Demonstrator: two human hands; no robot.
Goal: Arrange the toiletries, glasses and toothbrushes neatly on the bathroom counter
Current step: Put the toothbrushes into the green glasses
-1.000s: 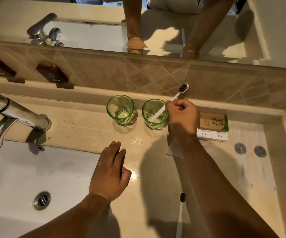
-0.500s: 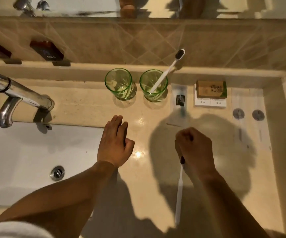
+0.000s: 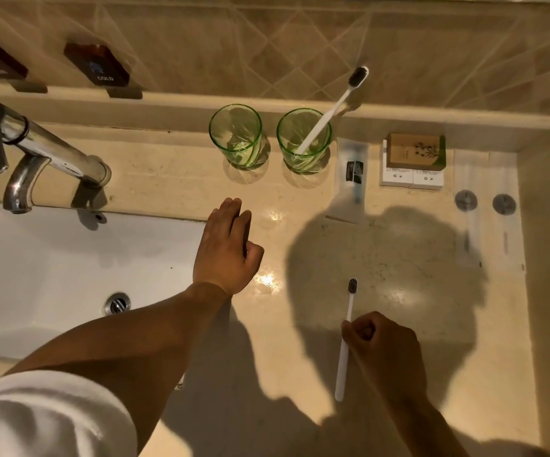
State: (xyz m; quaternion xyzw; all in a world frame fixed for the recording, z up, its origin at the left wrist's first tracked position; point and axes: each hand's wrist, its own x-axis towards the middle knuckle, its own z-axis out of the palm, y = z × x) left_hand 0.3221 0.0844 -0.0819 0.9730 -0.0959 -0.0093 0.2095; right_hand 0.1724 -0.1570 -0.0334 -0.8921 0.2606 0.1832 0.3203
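Two green glasses stand side by side at the back of the counter. The left glass (image 3: 236, 140) holds nothing; the right glass (image 3: 304, 144) holds a white toothbrush (image 3: 336, 103) leaning to the right, dark bristles up. My right hand (image 3: 382, 351) is closed around the handle of a second white toothbrush (image 3: 348, 321), whose bristled end points away from me over the counter. My left hand (image 3: 227, 249) rests flat on the counter by the sink edge, fingers together and holding nothing. A wrapped toothpaste packet (image 3: 353, 179) lies right of the glasses. A brown soap box (image 3: 415, 151) sits on small white boxes (image 3: 412, 178).
A chrome tap (image 3: 42, 150) overhangs the white sink (image 3: 52, 265) at the left. Two dark hot and cold tags (image 3: 97, 64) hang on the tiled wall. Flat clear packets with two round grey items (image 3: 484, 202) lie at the right, by the side wall.
My right hand let go of the toothbrush in the right glass, came back toward me and took hold of the second toothbrush lying on the counter. My left hand stayed nearly still.
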